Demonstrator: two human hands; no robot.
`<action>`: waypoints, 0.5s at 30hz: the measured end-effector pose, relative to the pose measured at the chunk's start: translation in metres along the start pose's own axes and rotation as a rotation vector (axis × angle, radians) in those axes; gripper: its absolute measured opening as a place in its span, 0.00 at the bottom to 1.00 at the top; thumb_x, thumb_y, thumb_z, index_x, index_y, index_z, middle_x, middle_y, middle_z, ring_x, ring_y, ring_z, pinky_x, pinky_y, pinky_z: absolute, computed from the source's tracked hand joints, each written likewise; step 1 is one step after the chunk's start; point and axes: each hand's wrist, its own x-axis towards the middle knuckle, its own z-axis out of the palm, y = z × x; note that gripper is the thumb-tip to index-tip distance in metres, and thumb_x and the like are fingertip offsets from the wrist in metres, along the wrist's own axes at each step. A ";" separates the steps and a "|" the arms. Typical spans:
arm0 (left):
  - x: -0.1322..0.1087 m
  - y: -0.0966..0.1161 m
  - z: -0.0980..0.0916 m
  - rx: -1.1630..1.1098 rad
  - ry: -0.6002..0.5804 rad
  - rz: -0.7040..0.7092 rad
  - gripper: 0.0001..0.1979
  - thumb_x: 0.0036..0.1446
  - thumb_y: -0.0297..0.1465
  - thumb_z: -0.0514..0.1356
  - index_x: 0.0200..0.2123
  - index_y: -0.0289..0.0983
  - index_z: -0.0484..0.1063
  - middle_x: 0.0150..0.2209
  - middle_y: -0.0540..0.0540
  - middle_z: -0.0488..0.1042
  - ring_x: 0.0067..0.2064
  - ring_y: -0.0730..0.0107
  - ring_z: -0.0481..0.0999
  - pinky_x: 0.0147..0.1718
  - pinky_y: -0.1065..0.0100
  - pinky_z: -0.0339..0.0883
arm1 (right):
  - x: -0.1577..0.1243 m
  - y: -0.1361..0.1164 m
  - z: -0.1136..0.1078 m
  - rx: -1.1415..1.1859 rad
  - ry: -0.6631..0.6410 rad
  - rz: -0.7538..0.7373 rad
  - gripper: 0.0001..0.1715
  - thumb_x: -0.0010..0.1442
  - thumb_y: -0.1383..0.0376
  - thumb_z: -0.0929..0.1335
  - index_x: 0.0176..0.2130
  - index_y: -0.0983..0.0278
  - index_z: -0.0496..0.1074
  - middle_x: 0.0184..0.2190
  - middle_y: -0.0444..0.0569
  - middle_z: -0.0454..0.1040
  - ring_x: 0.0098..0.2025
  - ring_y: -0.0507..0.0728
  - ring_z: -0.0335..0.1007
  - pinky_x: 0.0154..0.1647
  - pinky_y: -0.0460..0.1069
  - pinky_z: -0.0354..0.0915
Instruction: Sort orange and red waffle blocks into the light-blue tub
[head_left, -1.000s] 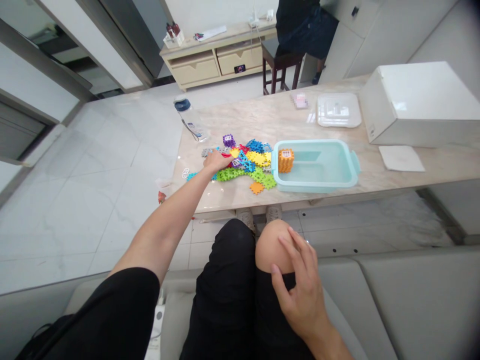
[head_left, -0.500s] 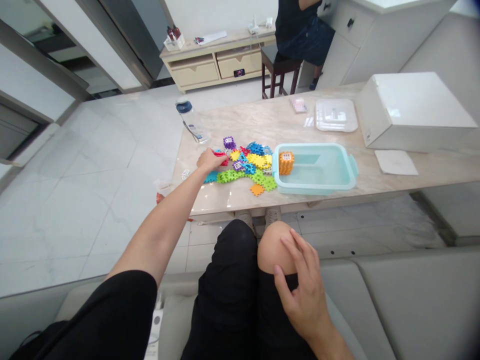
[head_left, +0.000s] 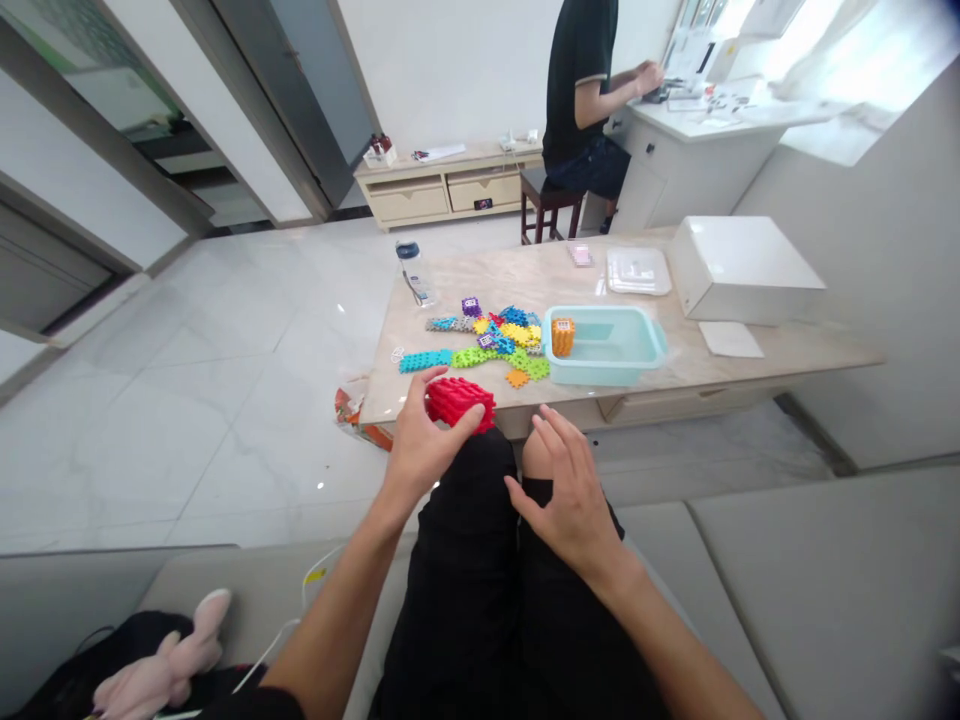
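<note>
My left hand (head_left: 429, 440) grips a stack of red interlocking tiles (head_left: 459, 400) between thumb and fingers, above my knee at the table's near edge. Over my other knee, my right hand (head_left: 566, 485) is held with fingers apart and nothing in it. On the table lie light blue tiles (head_left: 425, 361), green tiles (head_left: 474, 356), yellow tiles (head_left: 519, 335) and a purple stack (head_left: 470, 306). A single orange tile (head_left: 517, 379) lies near the front. Inside the pale blue bin (head_left: 607, 374), a stack of orange tiles (head_left: 562, 338) stands against the left wall.
A water bottle (head_left: 415, 272) stands at the table's far left corner. Farther right are a clear plastic lid (head_left: 637, 270), a white box (head_left: 742, 268) and a white sheet (head_left: 731, 339). Another person (head_left: 577, 90) sits on a stool beyond the table.
My left hand has come back from the pile toward me, bringing the red tile stack. My right hand has lifted off my knee. The view has tilted upward.
</note>
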 end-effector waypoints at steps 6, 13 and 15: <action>-0.092 0.051 -0.004 0.101 -0.032 0.030 0.42 0.53 0.38 0.75 0.68 0.43 0.66 0.59 0.38 0.80 0.56 0.48 0.83 0.59 0.49 0.76 | 0.025 -0.052 -0.019 0.059 -0.120 -0.308 0.43 0.73 0.66 0.68 0.79 0.66 0.52 0.71 0.64 0.70 0.76 0.69 0.63 0.76 0.68 0.63; -0.136 0.069 -0.013 0.153 0.068 0.104 0.44 0.51 0.34 0.76 0.70 0.45 0.64 0.68 0.39 0.74 0.66 0.44 0.77 0.67 0.47 0.72 | 0.009 -0.076 -0.027 0.207 -0.084 -0.300 0.35 0.75 0.71 0.65 0.76 0.61 0.62 0.67 0.60 0.76 0.70 0.65 0.73 0.70 0.63 0.73; -0.144 0.070 -0.015 0.157 0.075 0.116 0.44 0.51 0.33 0.75 0.70 0.45 0.64 0.68 0.40 0.74 0.68 0.45 0.76 0.68 0.48 0.71 | 0.005 -0.080 -0.028 0.226 -0.068 -0.324 0.32 0.75 0.72 0.66 0.74 0.62 0.65 0.66 0.60 0.77 0.70 0.64 0.73 0.70 0.62 0.73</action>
